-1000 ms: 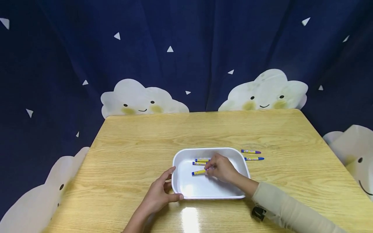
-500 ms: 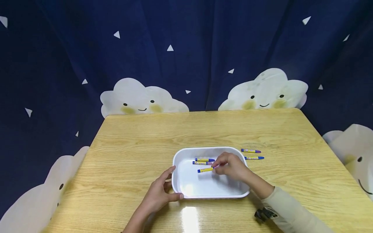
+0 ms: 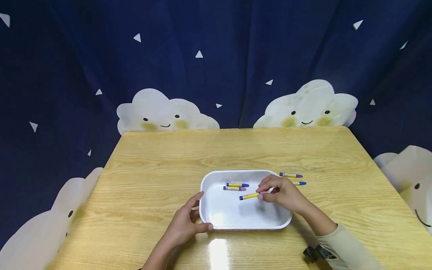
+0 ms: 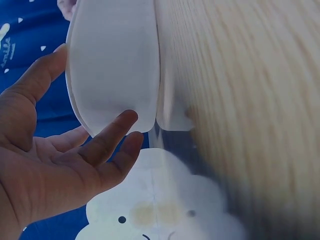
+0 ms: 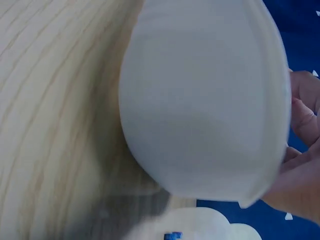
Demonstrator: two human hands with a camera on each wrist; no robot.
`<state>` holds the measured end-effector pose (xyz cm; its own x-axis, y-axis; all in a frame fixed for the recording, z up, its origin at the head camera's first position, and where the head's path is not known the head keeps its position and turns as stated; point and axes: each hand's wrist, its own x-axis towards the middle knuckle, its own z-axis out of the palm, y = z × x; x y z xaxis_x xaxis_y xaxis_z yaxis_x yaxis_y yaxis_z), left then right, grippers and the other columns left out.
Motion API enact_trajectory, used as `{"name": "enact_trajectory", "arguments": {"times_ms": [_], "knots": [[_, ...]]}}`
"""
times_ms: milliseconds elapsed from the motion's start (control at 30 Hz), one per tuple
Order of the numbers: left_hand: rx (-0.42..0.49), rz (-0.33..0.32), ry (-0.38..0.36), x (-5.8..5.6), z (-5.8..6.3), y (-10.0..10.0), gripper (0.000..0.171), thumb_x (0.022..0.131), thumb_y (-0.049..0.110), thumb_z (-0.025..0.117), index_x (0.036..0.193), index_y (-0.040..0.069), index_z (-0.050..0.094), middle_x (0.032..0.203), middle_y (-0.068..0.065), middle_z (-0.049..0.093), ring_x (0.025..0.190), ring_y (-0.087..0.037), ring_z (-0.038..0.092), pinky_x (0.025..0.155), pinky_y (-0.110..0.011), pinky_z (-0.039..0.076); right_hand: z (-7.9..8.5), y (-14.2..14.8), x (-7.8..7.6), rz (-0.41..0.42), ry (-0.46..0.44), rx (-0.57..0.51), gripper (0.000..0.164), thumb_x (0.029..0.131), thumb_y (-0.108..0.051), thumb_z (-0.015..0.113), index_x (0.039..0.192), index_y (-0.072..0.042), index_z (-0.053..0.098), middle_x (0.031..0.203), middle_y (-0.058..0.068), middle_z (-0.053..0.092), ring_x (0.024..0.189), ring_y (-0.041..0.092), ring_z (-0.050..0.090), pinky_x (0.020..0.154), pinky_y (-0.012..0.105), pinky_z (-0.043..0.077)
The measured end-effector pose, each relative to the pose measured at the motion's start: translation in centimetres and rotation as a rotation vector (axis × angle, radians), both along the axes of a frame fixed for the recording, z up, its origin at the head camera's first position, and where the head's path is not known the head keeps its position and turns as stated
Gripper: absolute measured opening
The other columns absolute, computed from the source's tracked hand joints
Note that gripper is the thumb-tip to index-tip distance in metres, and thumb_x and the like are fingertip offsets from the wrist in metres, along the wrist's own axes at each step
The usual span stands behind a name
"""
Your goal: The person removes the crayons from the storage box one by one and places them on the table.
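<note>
My right hand [image 3: 285,193] pinches a yellow-wrapped crayon [image 3: 249,196] with a blue end and a pinkish tip, above the right half of a white tray [image 3: 233,219]. Two more crayons lie side by side in the tray: a blue one [image 3: 243,185] and a pinkish-purple one [image 3: 234,188]. My left hand [image 3: 182,225] rests on the tray's near left corner, thumb at the front rim. In the left wrist view its spread fingers [image 4: 105,142] lie against the tray's end wall. The tray's side hides most of my right hand [image 5: 303,125] in the right wrist view.
Right of the tray, on the wooden table [image 3: 162,165], lie a purple crayon [image 3: 291,175] and a blue crayon [image 3: 300,183], the latter partly behind my right hand. A dark blue curtain [image 3: 229,45] with clouds hangs beyond the table.
My right hand has moved right across the tray with the pinched crayon, uncovering the two crayons lying there and covering part of the blue crayon outside. My left hand has stayed at the corner.
</note>
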<state>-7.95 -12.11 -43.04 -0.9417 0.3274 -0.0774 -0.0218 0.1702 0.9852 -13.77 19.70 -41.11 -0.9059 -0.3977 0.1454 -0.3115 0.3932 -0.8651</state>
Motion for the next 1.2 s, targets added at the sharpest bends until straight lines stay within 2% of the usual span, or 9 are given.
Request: {"name": "enact_trajectory", "arguments": {"times_ms": [367,667,733,1033,1200], "knots": [[0.003,0.001,-0.009,-0.1,0.0,0.0,0.094,0.068,-0.002,0.081,0.144,-0.001,0.025,0.127,-0.027,0.043,0.113,-0.039,0.051,0.085,-0.032,0.048,1.1,2.5,0.6,-0.032,0.010,-0.052,0.011,0.076,-0.007,0.076,0.087,-0.006,0.074,0.095,0.008,0.063,0.087,0.013,0.055,0.062,0.026,0.043],[-0.032,0.005,-0.012,-0.1,-0.3,-0.2,0.094,0.067,0.003,0.083,0.144,0.001,0.028,0.128,-0.026,0.044,0.112,-0.037,0.053,0.088,-0.031,0.046,1.5,5.3,1.2,-0.087,-0.015,-0.099,0.012,0.079,-0.002,0.072,0.090,0.001,0.071,0.102,0.016,0.061,0.098,0.011,0.053,0.064,0.026,0.046],[-0.032,0.007,-0.008,-0.1,-0.3,-0.2,0.094,0.067,0.003,0.083,0.144,0.001,0.028,0.127,-0.026,0.044,0.111,-0.037,0.053,0.089,-0.031,0.045,1.5,5.9,1.3,-0.108,-0.024,-0.110,0.013,0.079,0.000,0.072,0.091,0.003,0.071,0.104,0.016,0.060,0.100,0.011,0.052,0.066,0.026,0.048],[0.007,0.002,-0.007,-0.1,-0.2,-0.2,0.095,0.067,0.001,0.082,0.144,-0.001,0.027,0.127,-0.026,0.045,0.111,-0.037,0.053,0.090,-0.033,0.045,0.9,8.9,1.9,-0.174,-0.052,-0.140,0.015,0.079,0.004,0.070,0.093,0.008,0.068,0.103,-0.001,0.063,0.106,0.003,0.052,0.068,0.026,0.053],[0.014,0.001,-0.011,-0.1,-0.2,-0.2,0.096,0.066,-0.001,0.082,0.144,-0.002,0.026,0.127,-0.026,0.044,0.112,-0.037,0.052,0.090,-0.035,0.045,0.3,10.3,1.8,-0.205,-0.057,-0.102,0.016,0.080,0.002,0.070,0.095,0.009,0.068,0.102,0.002,0.063,0.098,0.004,0.055,0.066,0.025,0.053]]}}
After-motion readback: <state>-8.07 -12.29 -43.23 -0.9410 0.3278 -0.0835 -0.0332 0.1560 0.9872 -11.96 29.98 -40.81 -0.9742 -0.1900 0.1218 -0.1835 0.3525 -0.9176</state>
